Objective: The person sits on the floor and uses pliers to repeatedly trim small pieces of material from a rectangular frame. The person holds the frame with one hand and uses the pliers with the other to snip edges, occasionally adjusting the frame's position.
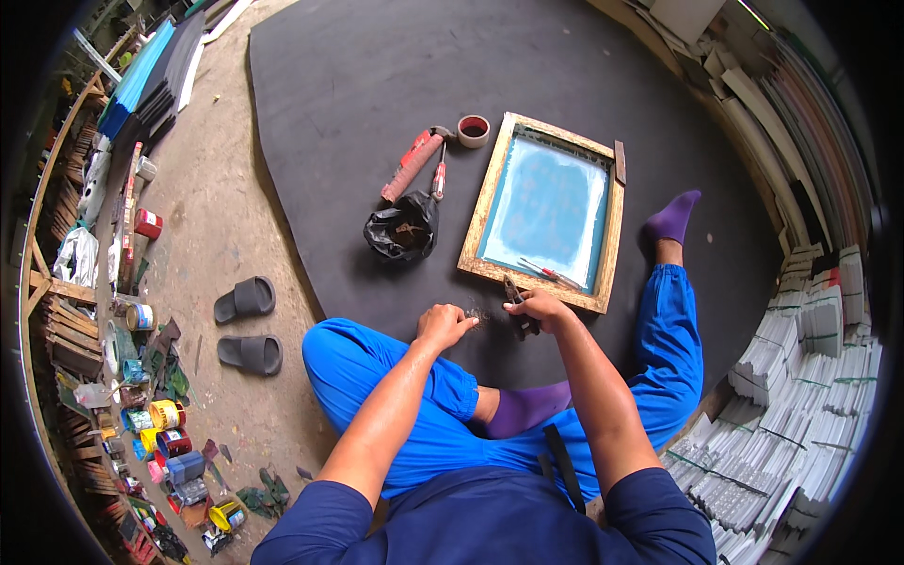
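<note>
The left hand (443, 326) is curled low over the black mat (325, 235), and I cannot tell whether it pinches anything; the right hand (540, 309) wraps tightly round 1 pair of dark pliers (520, 322), their head at the near rail of the wood-framed screen (489, 195). Just beyond, 1 screwdriver (551, 273) lies inside that rail, with 1 black plastic bag (403, 230) farther left.

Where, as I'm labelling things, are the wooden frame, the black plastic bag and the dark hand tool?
Wooden frame (489, 194): head view, on its left rail.
Black plastic bag (427, 224): head view, on its right side.
Dark hand tool (511, 289): head view, on its upper end.
</note>
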Tool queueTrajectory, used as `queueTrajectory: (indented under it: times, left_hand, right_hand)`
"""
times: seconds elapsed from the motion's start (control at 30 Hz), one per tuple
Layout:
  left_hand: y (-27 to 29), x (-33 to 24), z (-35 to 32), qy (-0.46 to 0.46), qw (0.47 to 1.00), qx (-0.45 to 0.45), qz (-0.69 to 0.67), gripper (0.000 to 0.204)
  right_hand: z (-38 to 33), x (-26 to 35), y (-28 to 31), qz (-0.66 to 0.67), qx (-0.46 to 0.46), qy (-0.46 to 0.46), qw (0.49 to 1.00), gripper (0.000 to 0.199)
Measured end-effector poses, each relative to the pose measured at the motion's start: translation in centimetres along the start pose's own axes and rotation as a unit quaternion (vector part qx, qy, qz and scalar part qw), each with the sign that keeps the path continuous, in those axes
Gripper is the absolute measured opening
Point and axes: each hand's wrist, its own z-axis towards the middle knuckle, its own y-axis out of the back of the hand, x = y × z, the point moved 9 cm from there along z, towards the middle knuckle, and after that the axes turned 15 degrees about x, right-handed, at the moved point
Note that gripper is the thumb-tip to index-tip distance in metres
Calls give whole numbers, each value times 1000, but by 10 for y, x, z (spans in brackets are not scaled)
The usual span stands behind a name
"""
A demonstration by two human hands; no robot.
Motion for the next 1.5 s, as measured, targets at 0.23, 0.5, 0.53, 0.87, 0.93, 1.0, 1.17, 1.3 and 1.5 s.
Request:
queueTrajectory:
  times: [0.23, 0.5, 0.53, 0.87, 0.93, 1.0, 1.17, 1.3, 1.5]
  left_hand:
    - [-1, -1, 2, 3, 1000, 6, 6, 42]
    - [1, 1, 0, -2, 1000, -3, -2, 43]
    - [0, 1, -1, -1, 1000, -2, -6, 43]
    - [0, 1, 1, 3, 1000, 0, -4, 43]
    - [1, 0, 0, 1, 1000, -2, -7, 43]
    - [-1, -2, 2, -5, 1000, -3, -9, 43]
    - [-1, -1, 4, 0, 1000, 4, -15, 42]
    - [2, 0, 5, 7, 999, -11, -39, 40]
    - [-18, 26, 22, -17, 904, 12, -427, 36]
  right_hand:
    - [3, -2, -9, 92, 80, 18, 992, 27]
    - [5, 5, -4, 35, 66, -54, 996, 28]
    - [4, 7, -4, 31, 61, -69, 995, 29]
    - [10, 0, 16, 17, 6, -109, 994, 31]
    - [10, 2, 14, -19, -35, -85, 996, 29]
    - [18, -5, 22, -94, -95, -48, 990, 28]
    - [-5, 16, -1, -264, -251, -3, 931, 33]
    - [-15, 20, -13, -350, -318, 2, 881, 35]
    - [-3, 7, -62, -434, -187, 43, 880, 28]
